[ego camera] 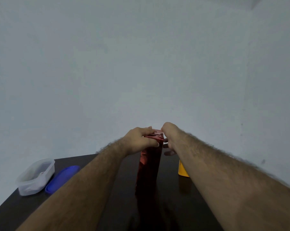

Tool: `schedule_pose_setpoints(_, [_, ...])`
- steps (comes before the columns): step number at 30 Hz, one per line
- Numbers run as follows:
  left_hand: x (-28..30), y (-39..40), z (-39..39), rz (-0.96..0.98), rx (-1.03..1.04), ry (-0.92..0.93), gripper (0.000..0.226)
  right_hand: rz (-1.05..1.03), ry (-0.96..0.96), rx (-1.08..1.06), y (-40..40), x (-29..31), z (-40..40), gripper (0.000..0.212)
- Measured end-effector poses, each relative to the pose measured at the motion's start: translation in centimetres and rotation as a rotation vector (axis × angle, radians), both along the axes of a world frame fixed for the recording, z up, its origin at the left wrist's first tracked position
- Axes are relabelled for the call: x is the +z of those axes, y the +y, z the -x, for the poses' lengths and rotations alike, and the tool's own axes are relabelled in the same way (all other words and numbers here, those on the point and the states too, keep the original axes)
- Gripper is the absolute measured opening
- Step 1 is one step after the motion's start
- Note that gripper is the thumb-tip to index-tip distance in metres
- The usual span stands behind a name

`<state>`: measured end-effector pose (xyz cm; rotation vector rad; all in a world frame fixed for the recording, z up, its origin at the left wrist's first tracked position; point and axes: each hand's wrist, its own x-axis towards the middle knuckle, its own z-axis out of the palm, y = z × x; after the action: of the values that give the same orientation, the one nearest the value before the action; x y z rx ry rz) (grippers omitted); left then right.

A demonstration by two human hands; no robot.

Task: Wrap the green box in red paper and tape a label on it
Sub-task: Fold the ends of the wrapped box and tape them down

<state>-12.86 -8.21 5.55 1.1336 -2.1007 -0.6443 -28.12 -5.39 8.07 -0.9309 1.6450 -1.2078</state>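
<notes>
Head view, box: the green box (149, 165) stands upright on the dark table (10, 212), near its middle, and it is fully covered by the red paper (153, 138); no green shows.
Head view, left hand: the left hand (139, 139) is at the top end of the box, its fingers curled over the upper edge and its thumb pressing the near side, so it grips the wrapped top.
Head view, right hand: the right hand (168, 135) touches the top right corner of the paper; some fingers show below, spread beside the box, but the fingertips at the fold are hidden, so I cannot tell if it pinches the paper or only presses it.
Head view, top folds: the paper at the top looks folded into flaps with light edges; whether tape is already there is too small to see.
Head view, other things: a yellow object (182, 169) stands just behind the right forearm; a clear plastic container (35, 177) and a blue lid (62, 178) lie at the left side of the table, touching each other.
Step in hand: I judge it is the closing of the top end of the wrapping.
How to do it well: keep the left hand firm so the tall box does not tip; press each flap flat and sharp at the edge before the next; hold the last flap down until tape fixes it.
Not seen: the label and the tape.
</notes>
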Motion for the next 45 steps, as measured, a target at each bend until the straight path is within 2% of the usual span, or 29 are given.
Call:
schedule_pose_setpoints(2, [0.0,-0.2,0.1,0.007,0.012,-0.005,0.066,0.042,-0.031,0.034,-1.0,-0.3,-0.2,0.032])
schedule_pose_setpoints(6, [-0.1,-0.5,-0.4,0.008,0.028,0.029,0.071,0.071,0.055,0.074,-1.5,-1.4,0.0,0.021])
schedule_pose_setpoints(12, [-0.4,-0.3,-0.4,0.074,0.071,-0.051,0.067,0.105,0.024,0.04,-1.5,-1.5,-0.6,0.017])
schedule_pose_setpoints(17, [-1.6,-0.3,-0.8,0.134,0.092,-0.101,0.086,0.107,0.11,0.009,-2.0,-1.0,-0.4,0.03])
schedule_pose_setpoints(18, [-1.8,-0.1,-0.8,0.142,0.088,-0.088,0.085,0.102,0.095,0.032,-2.5,-1.2,-0.1,0.036])
schedule_pose_setpoints(20, [-2.0,0.3,-0.6,0.145,0.094,-0.072,0.086,0.07,0.041,0.096,-3.1,-1.4,0.3,0.063])
schedule_pose_setpoints(21, [-2.0,0.5,-0.4,0.14,0.1,-0.07,0.09,0.059,0.037,0.148,-2.6,-1.3,0.3,0.065])
schedule_pose_setpoints(25, [-2.0,1.5,0.6,0.067,0.086,-0.041,0.111,0.056,0.09,0.242,-2.2,-1.6,0.7,0.032])
schedule_pose_setpoints(33, [-2.9,2.1,2.4,0.092,0.189,0.023,0.127,0.059,-0.005,0.172,-3.1,-1.6,1.9,0.041])
schedule_pose_setpoints(37, [-2.5,1.0,1.3,-0.002,0.139,0.097,0.144,-0.023,-0.026,0.218,-3.5,-1.9,3.2,0.035])
schedule_pose_setpoints(41, [-2.3,-0.1,-0.7,-0.177,0.1,0.111,0.135,-0.031,-0.145,0.316,-5.0,-3.2,2.8,0.035])
schedule_pose_setpoints(45, [-2.9,-0.8,-0.6,-0.057,0.449,0.116,0.137,0.124,-0.37,0.294,-5.4,-4.5,1.1,0.046])
